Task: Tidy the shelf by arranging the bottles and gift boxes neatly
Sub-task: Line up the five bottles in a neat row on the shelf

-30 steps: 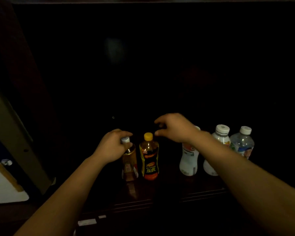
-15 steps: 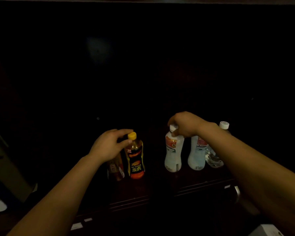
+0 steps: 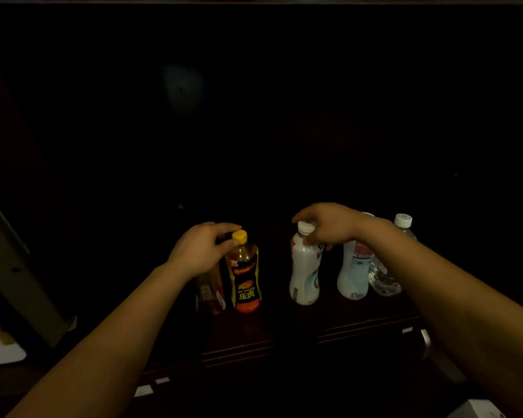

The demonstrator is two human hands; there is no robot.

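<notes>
Fingers: left hand (image 3: 195, 251) pinches yellow-capped bottle (image 3: 245, 276) | right hand (image 3: 329, 224) grasps white bottle (image 3: 304, 276) | brown bottle (image 3: 210, 292) half-hidden

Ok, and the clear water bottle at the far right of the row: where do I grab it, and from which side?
Probably by the neck just under its white cap, coming from above and slightly from the right. The clear water bottle stands upright with the cap free, but a pale bottle crowds its left side and the right forearm crosses its front.
</notes>
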